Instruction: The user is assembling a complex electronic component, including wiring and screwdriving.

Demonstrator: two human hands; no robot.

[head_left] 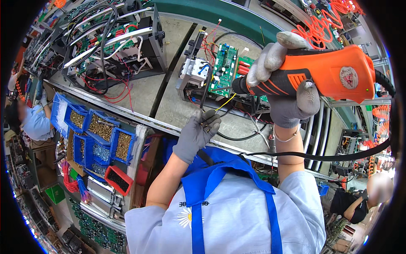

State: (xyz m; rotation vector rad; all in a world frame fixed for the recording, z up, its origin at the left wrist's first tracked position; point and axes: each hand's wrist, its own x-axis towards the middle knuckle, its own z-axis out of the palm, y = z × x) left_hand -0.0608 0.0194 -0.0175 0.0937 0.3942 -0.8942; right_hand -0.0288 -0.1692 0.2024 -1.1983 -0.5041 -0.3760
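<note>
My right hand, in a grey glove, is wrapped round an orange and black power screwdriver. Its bit points left, reaching the near side of an opened electronic unit with a green circuit board. A white block sits at the unit's left end, with a black cable beside it. Just in front of the unit, my gloved left hand has its fingers curled together close to the black cable and a yellow wire. What lies between those fingers is too small to name.
Blue bins of screws and small metal parts stand at the left, by a red bin. Another opened unit is farther left on the line. A black cord loops right. Co-workers sit at both sides.
</note>
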